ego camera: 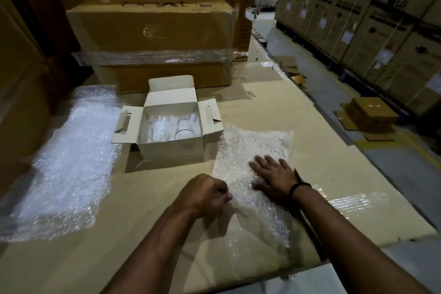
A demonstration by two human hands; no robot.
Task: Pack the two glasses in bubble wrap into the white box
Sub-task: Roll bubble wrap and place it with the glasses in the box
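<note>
The white box (170, 148) sits open mid-worktop (298, 112), flaps spread, with two clear glasses (157, 129) side by side inside. Just right of it lies one rectangular bubble wrap sheet (257, 148), crinkled and shiny. The right hand (274, 179) presses flat on it, fingers spread. The left hand (205, 194) pinches its left edge. Bare cardboard surface lies open between box and hands. A second, larger sheet (69, 162) covers the left side, and one taped brown carton (155, 31) stands behind the box.
</note>
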